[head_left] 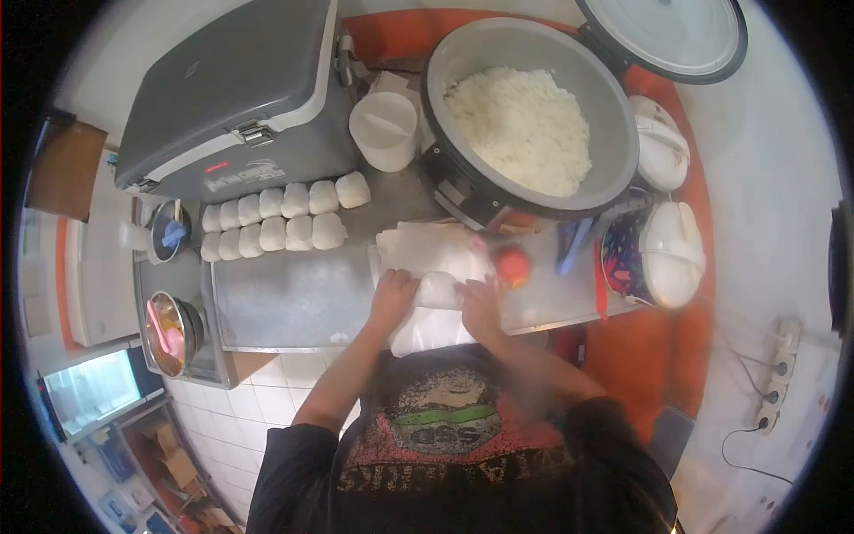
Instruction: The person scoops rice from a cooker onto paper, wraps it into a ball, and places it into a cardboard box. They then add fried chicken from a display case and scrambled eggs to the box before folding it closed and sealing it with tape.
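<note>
My left hand [392, 296] and my right hand [480, 305] press from both sides on a white wrapped rice ball [439, 290] lying on a stack of thin white sheets [418, 249]. Both sets of fingers curl around it. Two rows of several finished white rice balls [277, 218] lie on the metal tray [285, 303] to the left. A large cooker pot of cooked white rice [520, 125] stands behind the sheets. A small red-orange object [511, 265] sits just right of my right hand.
A grey insulated box [240, 89] stands at the back left, a white cup [384, 129] beside it. The pot lid [667, 36] leans at the back right, white containers [672, 249] below it. Two small metal bowls [169, 329] sit at the left. A power strip [774, 374] lies right.
</note>
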`<state>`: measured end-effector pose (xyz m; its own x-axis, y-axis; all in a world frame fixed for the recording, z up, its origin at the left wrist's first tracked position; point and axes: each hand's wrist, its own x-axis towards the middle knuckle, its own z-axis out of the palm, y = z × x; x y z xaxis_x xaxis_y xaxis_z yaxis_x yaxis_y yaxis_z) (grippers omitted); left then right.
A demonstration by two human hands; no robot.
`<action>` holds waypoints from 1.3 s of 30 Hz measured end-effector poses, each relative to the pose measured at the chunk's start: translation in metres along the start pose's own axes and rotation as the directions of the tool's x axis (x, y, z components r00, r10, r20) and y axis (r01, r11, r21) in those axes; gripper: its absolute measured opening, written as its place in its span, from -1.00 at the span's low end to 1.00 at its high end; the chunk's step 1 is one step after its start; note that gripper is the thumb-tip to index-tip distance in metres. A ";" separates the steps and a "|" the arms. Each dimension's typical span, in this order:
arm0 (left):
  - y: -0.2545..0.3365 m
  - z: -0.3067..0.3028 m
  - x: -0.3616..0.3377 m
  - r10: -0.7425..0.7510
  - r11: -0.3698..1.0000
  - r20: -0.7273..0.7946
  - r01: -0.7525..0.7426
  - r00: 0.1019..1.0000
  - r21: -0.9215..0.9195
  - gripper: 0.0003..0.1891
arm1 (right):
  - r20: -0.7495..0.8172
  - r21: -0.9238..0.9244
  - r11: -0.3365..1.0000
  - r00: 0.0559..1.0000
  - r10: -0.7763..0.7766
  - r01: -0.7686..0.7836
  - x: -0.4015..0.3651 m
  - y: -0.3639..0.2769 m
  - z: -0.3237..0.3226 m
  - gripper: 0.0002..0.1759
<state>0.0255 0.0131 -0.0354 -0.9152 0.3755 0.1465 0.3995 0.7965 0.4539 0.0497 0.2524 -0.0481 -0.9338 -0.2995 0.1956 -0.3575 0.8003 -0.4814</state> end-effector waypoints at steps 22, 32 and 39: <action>-0.004 0.013 0.015 -0.017 0.972 0.171 -0.023 0.985 0.234 -0.84 | 0.316 -0.286 0.880 0.829 0.461 -0.380 0.045 0.025 0.043 -0.72; 0.015 0.012 -0.023 -0.072 0.997 0.006 0.072 0.997 -0.020 -0.69 | 0.023 -0.023 0.670 0.670 0.742 -0.742 0.054 -0.083 0.047 -0.14; 0.005 -0.001 -0.039 -0.342 0.777 0.125 0.355 0.931 -0.520 -0.68 | 0.168 0.538 0.648 0.822 0.544 -0.539 0.063 -0.094 0.016 -0.08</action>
<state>0.0628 0.0022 -0.0376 -0.9822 0.1367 -0.1290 -0.0427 0.5061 0.8614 0.0242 0.1499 -0.0036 -0.9642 0.1017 -0.2448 0.2649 0.4007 -0.8771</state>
